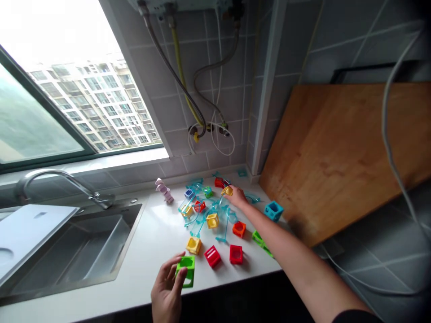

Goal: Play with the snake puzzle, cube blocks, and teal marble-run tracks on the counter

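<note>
My left hand (166, 289) grips a bright green hollow toy block piece (187, 271) between thumb and fingers, just above the counter's front edge. It looks like two cube frames joined. Stretched out to the back of the counter, my right hand (237, 197) has its fingers closed on a yellow hollow cube block (226, 191). Its fingertips are partly hidden. A red block (219, 182) lies just beyond that hand. Pale blue translucent track pieces (218, 211) are heaped beneath and beside it. Nearest my left hand are another yellow block (193, 245) and a red block (212, 256).
More loose blocks lie about, including a red cube (236, 254), an orange-red cube (239, 229), a blue cube (274, 210) and a green piece (261, 243) partly behind my right forearm. A lilac stack (164, 190) stands near the sink (116, 273). A wooden board (350, 152) leans at right.
</note>
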Tool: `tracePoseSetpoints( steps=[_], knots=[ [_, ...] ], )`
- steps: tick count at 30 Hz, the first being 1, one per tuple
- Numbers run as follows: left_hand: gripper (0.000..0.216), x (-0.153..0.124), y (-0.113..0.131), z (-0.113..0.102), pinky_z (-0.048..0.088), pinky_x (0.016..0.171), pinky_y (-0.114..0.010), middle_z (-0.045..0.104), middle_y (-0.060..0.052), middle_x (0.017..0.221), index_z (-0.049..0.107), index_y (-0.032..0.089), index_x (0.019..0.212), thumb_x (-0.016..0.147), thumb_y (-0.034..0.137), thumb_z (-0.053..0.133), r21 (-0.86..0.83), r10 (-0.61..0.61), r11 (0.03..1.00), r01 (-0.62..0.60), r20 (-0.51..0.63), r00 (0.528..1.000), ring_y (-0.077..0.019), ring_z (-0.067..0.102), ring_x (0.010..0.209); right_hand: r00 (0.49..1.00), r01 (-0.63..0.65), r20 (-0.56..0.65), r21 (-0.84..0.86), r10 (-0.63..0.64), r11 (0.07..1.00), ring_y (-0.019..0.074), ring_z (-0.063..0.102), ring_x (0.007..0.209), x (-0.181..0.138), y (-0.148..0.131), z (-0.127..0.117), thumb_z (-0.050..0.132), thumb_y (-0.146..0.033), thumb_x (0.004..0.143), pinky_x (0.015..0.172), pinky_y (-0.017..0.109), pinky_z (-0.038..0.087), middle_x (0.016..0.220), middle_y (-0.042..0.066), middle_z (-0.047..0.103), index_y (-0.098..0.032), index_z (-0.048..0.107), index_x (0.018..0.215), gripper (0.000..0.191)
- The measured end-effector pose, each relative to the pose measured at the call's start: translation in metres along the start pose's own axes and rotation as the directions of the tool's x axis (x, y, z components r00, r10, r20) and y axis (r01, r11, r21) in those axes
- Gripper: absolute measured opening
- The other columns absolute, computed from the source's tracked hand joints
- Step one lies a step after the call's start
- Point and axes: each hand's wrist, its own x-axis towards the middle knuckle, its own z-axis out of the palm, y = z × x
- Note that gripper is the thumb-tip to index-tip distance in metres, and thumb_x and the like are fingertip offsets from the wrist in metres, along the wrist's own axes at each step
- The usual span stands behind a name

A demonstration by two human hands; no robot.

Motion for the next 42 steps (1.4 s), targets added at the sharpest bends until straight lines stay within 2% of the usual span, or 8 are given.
tracePoseSetpoints(
  steps=[4, 9, 17, 19, 27, 35, 38, 42],
  knots=[
    [0.036, -0.024, -0.004, -0.012, 0.062, 0.093, -0.041, 0.073, -0.012, 0.125, 0.069, 0.021, 0.102, 0.08, 0.047, 0.081, -0.104, -0.113, 0.989, 0.106, -0.061, 0.992, -0.0349, 0.068, 0.121, 0.998, 0.024, -0.052, 0.065, -0.021, 0.998, 0.0307, 0.065, 0.118, -0.002, -0.002, 0.007, 0.084, -0.021, 0.07, 0.108, 0.047, 0.049, 0.121, 0.013, 0.07, -0.018, 0.067, 0.126, 0.058],
    [0.039, -0.017, 0.007, 0.005, 0.063, 0.08, -0.033, 0.071, -0.012, 0.124, 0.067, 0.02, 0.105, 0.08, 0.046, 0.082, -0.229, -0.185, 0.955, 0.187, 0.034, 0.982, -0.0299, 0.071, 0.11, 0.976, 0.102, -0.206, 0.146, -0.07, 0.984, 0.0315, 0.051, 0.138, -0.029, -0.014, -0.013, 0.065, -0.02, 0.085, 0.117, 0.048, 0.042, 0.142, 0.02, 0.057, -0.014, 0.063, 0.133, 0.048],
    [0.035, -0.025, 0.004, 0.053, 0.061, 0.078, -0.034, 0.065, -0.011, 0.126, 0.063, 0.021, 0.107, 0.083, 0.038, 0.082, -0.374, -0.202, 0.86, 0.347, 0.375, 0.905, -0.0251, 0.07, 0.1, 0.927, 0.178, -0.362, 0.2, -0.096, 0.964, 0.0264, 0.067, 0.105, -0.187, 0.01, -0.09, 0.05, -0.028, 0.1, 0.085, 0.043, 0.06, 0.116, 0.013, 0.069, -0.022, 0.066, 0.12, 0.026],
    [0.034, -0.029, 0.002, 0.06, 0.061, 0.074, -0.032, 0.065, -0.012, 0.126, 0.064, 0.02, 0.105, 0.084, 0.041, 0.081, -0.341, -0.223, 0.85, 0.401, 0.457, 0.861, -0.0229, 0.07, 0.094, 0.925, 0.147, -0.364, 0.086, -0.106, 0.985, 0.0288, 0.066, 0.106, -0.218, 0.027, -0.103, 0.056, -0.03, 0.098, 0.093, 0.048, 0.058, 0.114, 0.012, 0.069, -0.023, 0.068, 0.118, 0.024],
    [0.04, -0.031, 0.009, 0.094, 0.054, 0.061, -0.021, 0.067, -0.005, 0.107, 0.063, 0.021, 0.104, 0.085, 0.053, 0.077, -0.22, -0.352, 0.813, 0.539, 0.551, 0.756, -0.015, 0.064, 0.081, 0.993, 0.047, -0.105, -0.061, -0.053, 0.997, 0.0338, 0.063, 0.12, -0.243, 0.064, -0.112, 0.07, -0.04, 0.089, 0.104, 0.053, 0.053, 0.129, 0.015, 0.065, -0.021, 0.059, 0.135, 0.051],
    [0.031, -0.032, 0.024, 0.098, 0.058, 0.08, -0.029, 0.064, -0.009, 0.129, 0.058, 0.024, 0.111, 0.09, 0.038, 0.076, -0.33, -0.271, 0.795, 0.509, 0.558, 0.784, -0.0223, 0.067, 0.107, 0.968, 0.008, -0.248, 0.137, 0.026, 0.991, 0.0324, 0.058, 0.128, -0.262, 0.039, -0.122, 0.06, -0.037, 0.097, 0.11, 0.055, 0.047, 0.133, 0.016, 0.062, -0.021, 0.059, 0.134, 0.04],
    [0.031, -0.031, 0.024, 0.099, 0.057, 0.089, -0.031, 0.067, -0.009, 0.126, 0.059, 0.023, 0.11, 0.087, 0.031, 0.08, -0.331, -0.174, 0.848, 0.415, 0.566, 0.806, -0.0245, 0.066, 0.115, 0.996, -0.062, -0.034, 0.345, 0.078, 0.937, 0.0295, 0.065, 0.117, -0.277, 0.01, -0.137, 0.058, -0.037, 0.099, 0.097, 0.047, 0.056, 0.127, 0.013, 0.067, -0.024, 0.063, 0.128, 0.031],
    [0.041, -0.034, 0.027, 0.106, 0.053, 0.102, -0.039, 0.066, -0.008, 0.127, 0.06, 0.025, 0.115, 0.082, 0.021, 0.084, -0.358, -0.018, 0.872, 0.335, 0.66, 0.751, -0.0288, 0.062, 0.126, 0.962, -0.154, 0.273, 0.528, 0.005, 0.835, 0.0279, 0.066, 0.117, -0.294, -0.024, -0.157, 0.071, -0.036, 0.092, 0.094, 0.041, 0.058, 0.135, 0.01, 0.066, -0.028, 0.055, 0.142, 0.053]
  ],
)
